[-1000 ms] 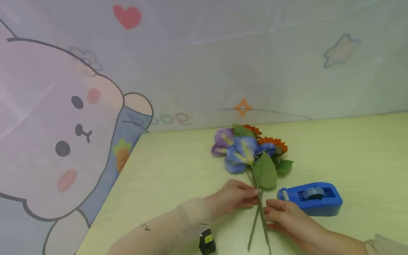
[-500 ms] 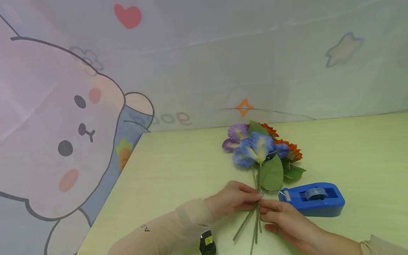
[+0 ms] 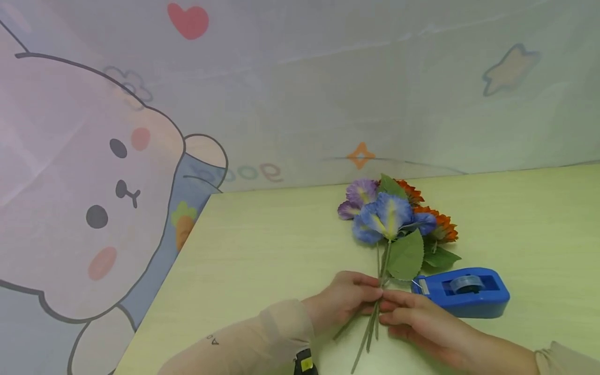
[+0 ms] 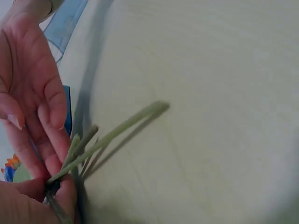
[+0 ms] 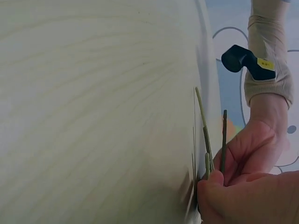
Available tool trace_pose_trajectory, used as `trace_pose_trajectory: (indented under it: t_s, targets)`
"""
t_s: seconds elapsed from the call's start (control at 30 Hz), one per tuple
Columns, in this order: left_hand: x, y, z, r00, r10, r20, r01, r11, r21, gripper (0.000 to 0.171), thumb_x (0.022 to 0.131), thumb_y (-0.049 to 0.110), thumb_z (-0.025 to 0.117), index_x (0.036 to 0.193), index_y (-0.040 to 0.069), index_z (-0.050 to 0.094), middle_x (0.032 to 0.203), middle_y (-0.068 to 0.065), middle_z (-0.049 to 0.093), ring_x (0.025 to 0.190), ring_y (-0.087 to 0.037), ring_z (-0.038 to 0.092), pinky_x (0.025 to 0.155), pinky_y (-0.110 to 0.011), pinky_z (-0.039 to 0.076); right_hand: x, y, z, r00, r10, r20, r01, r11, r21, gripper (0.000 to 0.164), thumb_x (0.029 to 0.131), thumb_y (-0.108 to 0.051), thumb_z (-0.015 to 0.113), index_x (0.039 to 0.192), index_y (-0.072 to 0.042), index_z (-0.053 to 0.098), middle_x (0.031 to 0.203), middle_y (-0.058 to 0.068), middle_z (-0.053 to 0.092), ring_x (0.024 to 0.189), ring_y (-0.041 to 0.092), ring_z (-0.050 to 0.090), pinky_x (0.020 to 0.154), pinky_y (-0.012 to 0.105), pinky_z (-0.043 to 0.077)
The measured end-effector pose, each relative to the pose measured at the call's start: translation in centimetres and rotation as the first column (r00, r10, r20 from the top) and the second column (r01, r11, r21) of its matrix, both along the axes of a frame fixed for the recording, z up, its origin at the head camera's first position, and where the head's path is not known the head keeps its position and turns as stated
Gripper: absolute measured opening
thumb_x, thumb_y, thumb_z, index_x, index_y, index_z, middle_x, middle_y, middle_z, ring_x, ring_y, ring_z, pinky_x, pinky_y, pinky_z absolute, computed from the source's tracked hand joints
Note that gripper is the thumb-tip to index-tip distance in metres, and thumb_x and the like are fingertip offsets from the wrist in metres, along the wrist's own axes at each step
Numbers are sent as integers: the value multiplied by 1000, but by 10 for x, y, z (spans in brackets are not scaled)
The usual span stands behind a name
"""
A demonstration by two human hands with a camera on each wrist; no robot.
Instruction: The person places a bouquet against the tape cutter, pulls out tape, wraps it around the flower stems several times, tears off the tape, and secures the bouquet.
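Note:
A bunch of artificial flowers (image 3: 391, 213), with purple, blue and orange blooms and green leaves, lies with its blooms toward the back of the table. My left hand (image 3: 344, 299) pinches its crossing stems (image 3: 370, 328) between thumb and fingers. From the other side, my right hand (image 3: 424, 323) grips the stems just below the left fingertips; the two hands meet there. Cut stem ends (image 4: 159, 107) stick out past the left hand (image 4: 35, 205) in the left wrist view. A blue tape dispenser (image 3: 461, 294) stands just behind my right hand, a faint clear strip near its cutter.
The pale yellow table (image 3: 262, 239) runs back to a hanging cloth (image 3: 304, 94) printed with a cartoon bear. A black device with a yellow label (image 3: 305, 363) is at the left wrist, under the sleeve.
The flowers have shifted right and slightly back, while their stem ends have swung left. My right fingers, earlier a little apart from the stems, now meet them beside my left fingers.

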State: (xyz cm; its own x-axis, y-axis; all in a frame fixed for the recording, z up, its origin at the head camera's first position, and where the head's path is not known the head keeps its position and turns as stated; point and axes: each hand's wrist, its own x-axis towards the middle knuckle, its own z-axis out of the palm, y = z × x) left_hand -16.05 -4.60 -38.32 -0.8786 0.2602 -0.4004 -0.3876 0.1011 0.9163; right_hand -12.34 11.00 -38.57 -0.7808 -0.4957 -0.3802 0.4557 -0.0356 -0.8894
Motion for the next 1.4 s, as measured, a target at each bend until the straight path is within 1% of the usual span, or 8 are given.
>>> trace_pose_trajectory:
  t_s: [0.47, 0.57, 0.63, 0.8, 0.9, 1.0, 1.13, 1.4]
  targets:
    - [7, 4, 3, 998, 45, -45, -43, 998, 49, 24, 87, -10, 54, 110, -15, 56, 84, -13, 66, 63, -7, 56, 57, -17, 47, -17, 24, 25, 981, 151, -125, -146, 988, 46, 56, 94, -4, 49, 136, 21, 22, 130, 28, 47, 110, 20, 56, 87, 31, 49]
    - [6, 4, 3, 999, 28, -39, -25, 997, 73, 24, 88, -10, 53, 111, -16, 56, 81, -10, 64, 59, -7, 54, 55, -16, 43, -27, 33, 42, 941, 196, -276, -159, 975, 153, 44, 95, -6, 50, 133, 15, 38, 121, 21, 57, 101, 19, 60, 81, 31, 51]
    - [6, 4, 2, 999, 29, -33, -26, 995, 100, 23, 89, -10, 51, 110, -17, 55, 79, -7, 61, 59, -8, 53, 56, -17, 44, -35, 37, 51, 810, 295, -506, -131, 934, 333, 32, 93, -3, 54, 123, 7, 53, 108, 11, 64, 90, 15, 62, 72, 28, 52]
    - [5, 5, 0, 1000, 19, -7, -18, 987, 162, 21, 90, -11, 49, 109, -19, 54, 75, -5, 54, 60, -9, 52, 60, -19, 44, -53, 39, 61, 104, 652, -751, 271, 707, 653, 33, 74, 11, 69, 100, -9, 68, 95, 0, 64, 77, 14, 62, 58, 24, 50]
    - [4, 6, 0, 1000, 2, -10, 0, 981, 192, 22, 91, -11, 47, 110, -19, 53, 72, -3, 52, 60, -9, 51, 61, -19, 43, -64, 36, 60, -154, 754, -639, 387, 641, 663, 42, 67, 7, 78, 102, -14, 68, 104, 3, 62, 90, 20, 60, 66, 30, 52]
    - [3, 7, 2, 1000, -16, -16, 19, 976, 219, 21, 93, -10, 45, 111, -18, 52, 70, -2, 51, 60, -8, 51, 60, -18, 42, -72, 32, 59, -275, 802, -530, 460, 593, 661, 50, 64, -4, 83, 108, -18, 67, 117, 3, 61, 106, 25, 55, 77, 40, 48]
    - [2, 9, 3, 1000, -19, -17, 22, 969, 248, 20, 93, -9, 45, 110, -17, 52, 69, -2, 51, 60, -8, 51, 57, -17, 39, -86, 30, 54, -367, 820, -439, 519, 572, 635, 48, 64, -15, 85, 108, -22, 67, 116, 1, 62, 111, 24, 54, 80, 41, 44]
    - [2, 8, 7, 998, -63, 7, 58, 959, 276, 24, 95, -5, 45, 116, -16, 50, 78, -2, 53, 67, -8, 53, 62, -18, 42, -101, 30, 54, -420, 813, -403, 537, 581, 612, 37, 66, -11, 80, 98, -27, 69, 102, -5, 65, 102, 20, 56, 75, 37, 40]
